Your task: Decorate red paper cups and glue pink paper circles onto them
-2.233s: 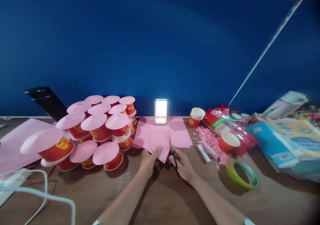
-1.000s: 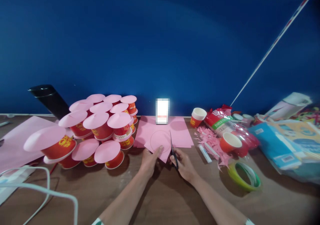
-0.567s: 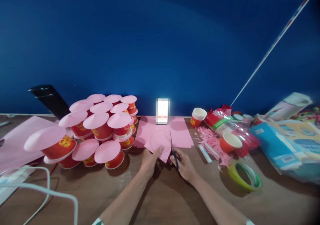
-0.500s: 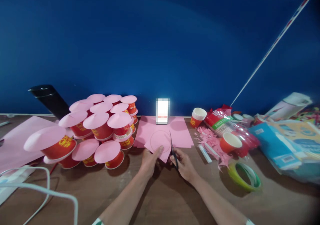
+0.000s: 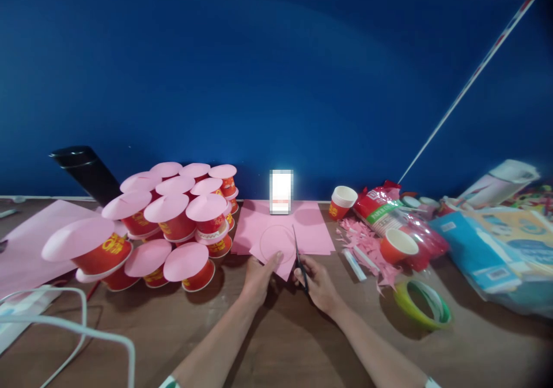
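Note:
My left hand (image 5: 260, 276) pinches the lower left edge of a pink paper piece (image 5: 276, 244), its thumb on top. A circle is drawn on that piece. In my right hand (image 5: 317, 284) is a pair of dark scissors (image 5: 301, 264), blades pointing away from me along the paper's right edge. Whether the blades touch the paper I cannot tell. Underneath and beyond lie larger pink paper sheets (image 5: 313, 227), with a phone-like object (image 5: 281, 192), its bright face blurred out, at their far edge.
Stacked red paper cups (image 5: 175, 229) with pink paper discs fill the left. A black bottle (image 5: 84, 172) leans behind them. At right are cup stack (image 5: 343, 204), pink paper scraps (image 5: 363, 241), a lone cup (image 5: 398, 246), green tape (image 5: 423, 304) and blue packages (image 5: 475, 250). White cable (image 5: 86, 330) lies front left.

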The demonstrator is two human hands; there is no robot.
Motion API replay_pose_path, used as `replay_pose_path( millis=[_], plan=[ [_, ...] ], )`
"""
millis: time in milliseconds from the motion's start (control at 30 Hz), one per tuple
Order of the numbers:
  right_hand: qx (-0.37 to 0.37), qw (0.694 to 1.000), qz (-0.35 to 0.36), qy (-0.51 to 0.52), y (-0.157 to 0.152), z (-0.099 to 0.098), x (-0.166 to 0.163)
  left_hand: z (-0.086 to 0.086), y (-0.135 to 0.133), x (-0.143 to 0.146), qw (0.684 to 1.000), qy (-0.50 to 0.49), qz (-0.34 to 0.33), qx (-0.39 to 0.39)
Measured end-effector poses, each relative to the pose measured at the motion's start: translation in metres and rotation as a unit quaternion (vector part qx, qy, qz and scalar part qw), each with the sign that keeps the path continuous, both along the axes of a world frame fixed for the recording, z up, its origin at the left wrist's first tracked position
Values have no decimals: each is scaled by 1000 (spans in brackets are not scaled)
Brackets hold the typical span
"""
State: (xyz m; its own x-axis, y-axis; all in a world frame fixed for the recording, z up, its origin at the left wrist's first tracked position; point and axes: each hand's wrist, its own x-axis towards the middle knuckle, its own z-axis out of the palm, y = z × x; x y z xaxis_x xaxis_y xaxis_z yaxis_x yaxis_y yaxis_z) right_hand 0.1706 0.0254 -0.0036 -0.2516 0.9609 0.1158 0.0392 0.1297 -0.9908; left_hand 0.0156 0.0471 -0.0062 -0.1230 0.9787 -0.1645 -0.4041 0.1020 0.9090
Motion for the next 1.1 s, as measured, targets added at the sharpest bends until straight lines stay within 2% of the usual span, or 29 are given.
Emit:
replay_pose_path(
  millis=[467, 833, 1100],
  plan=[
    [-16, 1000, 4, 22, 0, 2, -1, 3, 0, 0, 1000, -3, 8, -6],
    [-22, 999, 0, 24, 0, 4, -2, -3, 3, 1, 1000, 3, 27, -11],
    [3, 1000, 7, 8, 1, -2, 1, -5, 3, 1, 1000, -6, 21, -13]
  ],
)
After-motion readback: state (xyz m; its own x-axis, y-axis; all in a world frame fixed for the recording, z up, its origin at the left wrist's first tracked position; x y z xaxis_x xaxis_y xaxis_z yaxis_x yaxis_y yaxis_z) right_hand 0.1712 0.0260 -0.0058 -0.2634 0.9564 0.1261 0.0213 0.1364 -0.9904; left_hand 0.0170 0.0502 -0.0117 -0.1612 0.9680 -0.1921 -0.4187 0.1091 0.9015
